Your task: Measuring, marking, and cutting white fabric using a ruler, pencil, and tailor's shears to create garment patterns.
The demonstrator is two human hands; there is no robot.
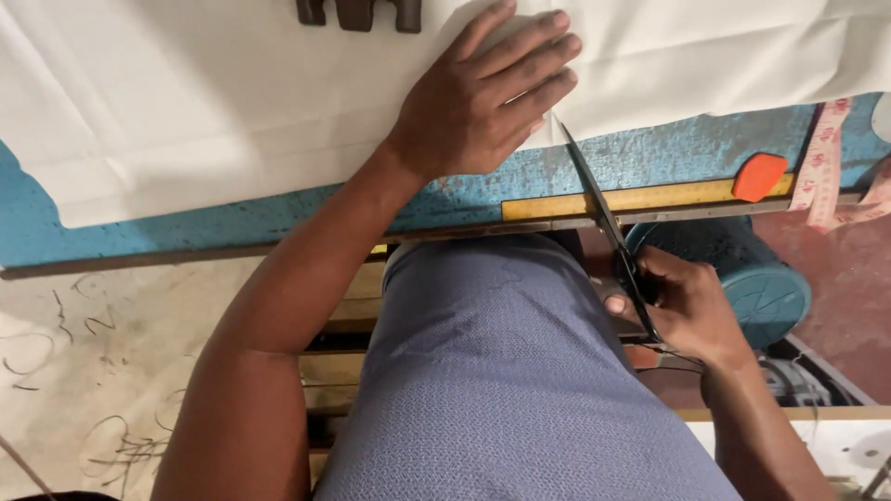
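Right hand (682, 311) wrapped tight round handles of long dark metal scissors (603, 218), blade tips at edge of white cloth sheet (232, 111). Left hand (483, 97) open, pressed flat on cloth, gripping nothing. One scissors, one cloth, smooth and creased, spread over worn blue table (668, 153). One yellow ruler (640, 198), one orange chalk piece (758, 176), one pink tape measure (821, 167).

Left hand (483, 97) flat, right hand (682, 306) fingers curled.
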